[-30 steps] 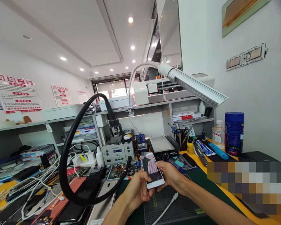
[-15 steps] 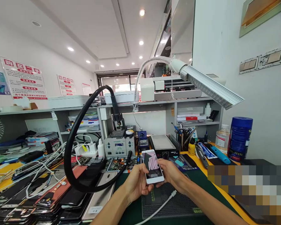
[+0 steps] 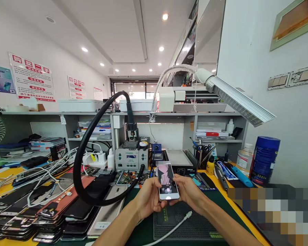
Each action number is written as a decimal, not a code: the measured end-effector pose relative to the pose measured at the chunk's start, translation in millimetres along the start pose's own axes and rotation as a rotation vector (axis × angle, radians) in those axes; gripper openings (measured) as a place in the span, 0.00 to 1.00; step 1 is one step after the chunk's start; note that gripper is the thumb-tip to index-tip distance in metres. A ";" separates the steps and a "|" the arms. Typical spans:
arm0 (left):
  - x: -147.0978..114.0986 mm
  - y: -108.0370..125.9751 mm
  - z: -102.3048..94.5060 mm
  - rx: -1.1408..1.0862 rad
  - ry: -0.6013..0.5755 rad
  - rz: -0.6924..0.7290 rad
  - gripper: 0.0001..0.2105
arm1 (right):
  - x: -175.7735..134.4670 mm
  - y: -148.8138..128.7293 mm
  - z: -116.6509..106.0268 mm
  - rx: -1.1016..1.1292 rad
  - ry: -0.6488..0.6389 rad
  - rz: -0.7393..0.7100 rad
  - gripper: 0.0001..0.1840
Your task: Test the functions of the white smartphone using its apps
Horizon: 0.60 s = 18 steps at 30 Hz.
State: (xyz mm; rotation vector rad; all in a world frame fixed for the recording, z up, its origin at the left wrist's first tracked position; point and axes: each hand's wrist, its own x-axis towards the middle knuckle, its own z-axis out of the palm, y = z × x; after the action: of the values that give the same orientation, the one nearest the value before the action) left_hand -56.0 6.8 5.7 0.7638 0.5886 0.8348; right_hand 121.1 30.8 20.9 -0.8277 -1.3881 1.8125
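Note:
Between my two hands a white smartphone (image 3: 168,181) is held upright, its lit screen facing me. The screen shows a pinkish picture above a dark band with a pale round spot. My left hand (image 3: 150,195) grips its left edge, thumb at the screen's side and fingers curled beneath. On the right edge, my right hand (image 3: 187,190) closes around it, thumb near the glass. Under the hands lies a dark perforated mat (image 3: 187,229) on a green work surface. A white cable (image 3: 176,228) rests across the mat, its plug end loose.
Stacked phones and phone parts (image 3: 23,215) crowd the left. A black hose (image 3: 78,164) loops from the hot-air station (image 3: 131,158). Behind the phone is a flat heating plate (image 3: 179,159). A blue canister (image 3: 265,160) and tools stand right; a lamp (image 3: 242,100) hangs overhead.
The view has tilted slightly up and to the left. The picture on the phone screen has shifted, and a pale round spot shows low on it. Both hands keep their hold.

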 end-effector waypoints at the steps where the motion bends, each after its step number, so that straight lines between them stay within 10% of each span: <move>1: 0.2 0.3 0.1 -0.004 0.001 0.002 0.15 | -0.3 -0.5 0.5 0.003 0.002 -0.001 0.15; 18: 0.3 1.6 0.0 -0.027 -0.036 0.002 0.14 | -2.9 -2.9 1.5 -0.012 -0.012 0.005 0.19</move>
State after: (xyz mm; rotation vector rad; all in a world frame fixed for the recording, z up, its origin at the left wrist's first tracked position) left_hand -56.5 7.8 6.9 0.7530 0.5437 0.8275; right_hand 121.9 28.2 24.2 -0.8283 -1.4072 1.8170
